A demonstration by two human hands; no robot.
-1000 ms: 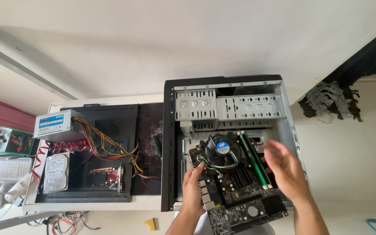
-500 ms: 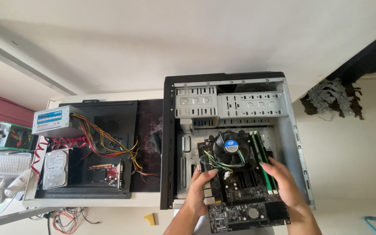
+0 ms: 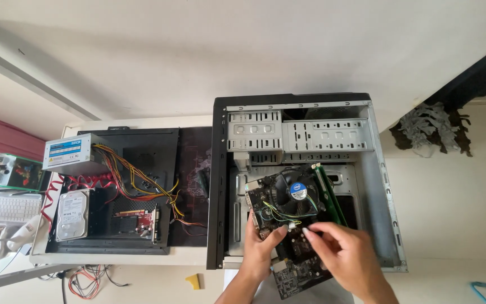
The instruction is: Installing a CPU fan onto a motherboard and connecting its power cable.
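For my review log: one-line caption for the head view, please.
Both hands, left hand and right hand, hold a motherboard over an open computer case.

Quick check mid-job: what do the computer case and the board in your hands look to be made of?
The computer case looks like bare sheet metal, dull grey, with punched slots and folded edges; its outer frame is painted black. The board looks like a dark rigid circuit laminate studded with small parts, and its round fan seems to be black plastic.

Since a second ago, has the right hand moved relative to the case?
Yes. The right hand has shifted left off the case's right side, over the motherboard.
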